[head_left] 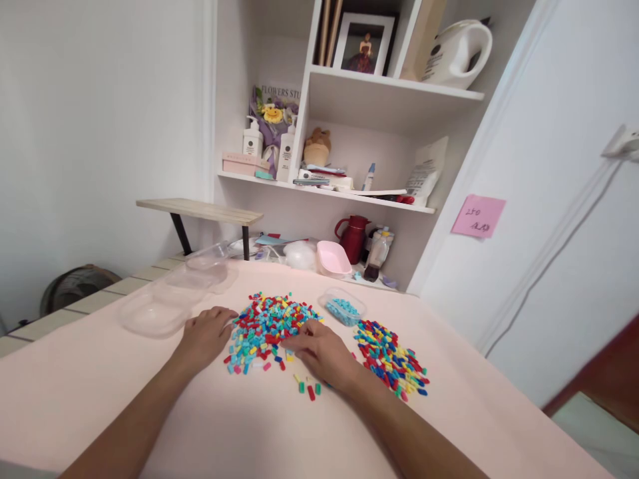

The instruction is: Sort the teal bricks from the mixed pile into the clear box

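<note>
Work status: judged to be partway. The clear tub [361, 311], beyond the right hand [322, 349], contains light-blue pieces [342, 309]; no other colour is visible in it. The main pile [274, 316] lies on the bench [224, 432] between and ahead of both hands. It remains mixed, with many light-blue pieces apparently left to separate. A second pile [394, 362], right of the right hand, shows mainly red, yellow, dark blue and green.

Appearance: the pieces are small, oblong and brightly coloured, spread in a loose heap. A few lie apart on the near side.

Left hand [206, 338]: palm down at the pile's left edge; fingers extended, close together, no piece visible between them. Right hand: thumb and forefinger close together at the pile's near edge; whether they pinch a piece cannot be determined.
</note>
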The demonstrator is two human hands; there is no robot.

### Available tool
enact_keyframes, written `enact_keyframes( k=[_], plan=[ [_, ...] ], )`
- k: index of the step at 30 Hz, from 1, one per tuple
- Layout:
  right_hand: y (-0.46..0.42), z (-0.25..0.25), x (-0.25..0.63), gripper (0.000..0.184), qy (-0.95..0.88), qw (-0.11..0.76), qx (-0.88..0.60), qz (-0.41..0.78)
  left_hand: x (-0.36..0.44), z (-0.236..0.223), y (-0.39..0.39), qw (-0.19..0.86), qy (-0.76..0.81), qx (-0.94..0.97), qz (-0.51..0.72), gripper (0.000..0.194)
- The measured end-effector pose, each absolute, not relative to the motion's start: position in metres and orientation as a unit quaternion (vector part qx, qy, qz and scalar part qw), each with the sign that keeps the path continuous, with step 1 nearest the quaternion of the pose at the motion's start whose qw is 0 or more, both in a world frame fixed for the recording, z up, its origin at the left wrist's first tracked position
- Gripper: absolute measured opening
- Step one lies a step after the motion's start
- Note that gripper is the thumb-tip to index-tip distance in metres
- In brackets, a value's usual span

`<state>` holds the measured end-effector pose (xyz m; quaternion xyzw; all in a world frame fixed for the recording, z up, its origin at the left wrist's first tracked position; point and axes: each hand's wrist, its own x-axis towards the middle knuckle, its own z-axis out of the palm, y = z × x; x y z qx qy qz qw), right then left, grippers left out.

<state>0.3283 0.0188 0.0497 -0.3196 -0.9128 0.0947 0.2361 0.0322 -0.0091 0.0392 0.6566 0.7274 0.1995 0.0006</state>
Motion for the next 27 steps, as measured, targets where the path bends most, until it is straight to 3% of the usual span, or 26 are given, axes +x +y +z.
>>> enact_keyframes(
  k=[4,9,14,18,27],
  plan=[
    [0.020,0.047,0.320,0.027,-0.913,0.235,-0.325,0.073,0.032,0.039,-0.010,-0.003,0.727,0.658,0.196,0.040],
    [0.026,0.054,0.328,0.015,-0.887,0.276,-0.333,0.161,0.032,0.042,-0.010,-0.004,0.731,0.658,0.181,0.042],
    [0.048,0.073,0.358,0.004,-0.777,0.441,-0.398,0.208,0.030,0.043,-0.007,-0.007,0.734,0.659,0.161,0.044],
    [0.067,0.084,0.395,0.020,-0.649,0.562,-0.471,0.204,0.027,0.042,-0.004,-0.004,0.738,0.656,0.157,0.045],
    [0.081,0.079,0.429,0.029,-0.617,0.578,-0.499,0.193,0.028,0.046,-0.004,-0.001,0.742,0.653,0.149,0.046]
  ],
)
